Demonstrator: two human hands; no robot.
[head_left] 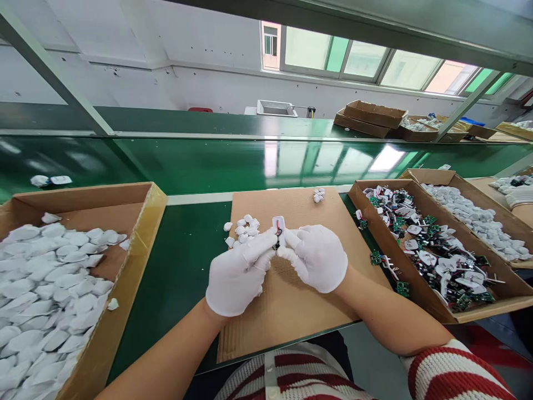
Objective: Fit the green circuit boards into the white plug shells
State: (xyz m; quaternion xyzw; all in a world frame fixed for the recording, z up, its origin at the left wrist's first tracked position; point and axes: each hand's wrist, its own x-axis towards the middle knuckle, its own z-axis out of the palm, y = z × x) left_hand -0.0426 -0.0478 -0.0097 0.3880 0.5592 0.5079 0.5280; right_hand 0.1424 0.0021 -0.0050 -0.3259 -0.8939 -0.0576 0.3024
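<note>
Both my hands wear white gloves and meet above a cardboard sheet (291, 311). My left hand (238, 273) is closed, its thumb and fingers pinching a small wired part with a white plate (278, 223). Red and dark wires show below the plate. From the other side my right hand (318, 258) pinches the lower end of the same part; the fingertips hide most of it. Just beyond my left hand lies a loose pile of small white pieces (245, 228). A smaller cluster of white pieces (318, 195) rests near the sheet's far edge.
At left, a cardboard box (144, 244) holds many white pieces. A box (375, 244) of wired green circuit boards stands at right, with several loose boards (376, 257) beside it. Behind it is another box (433, 176) of white pieces. A metal shelf frame (375, 25) crosses overhead.
</note>
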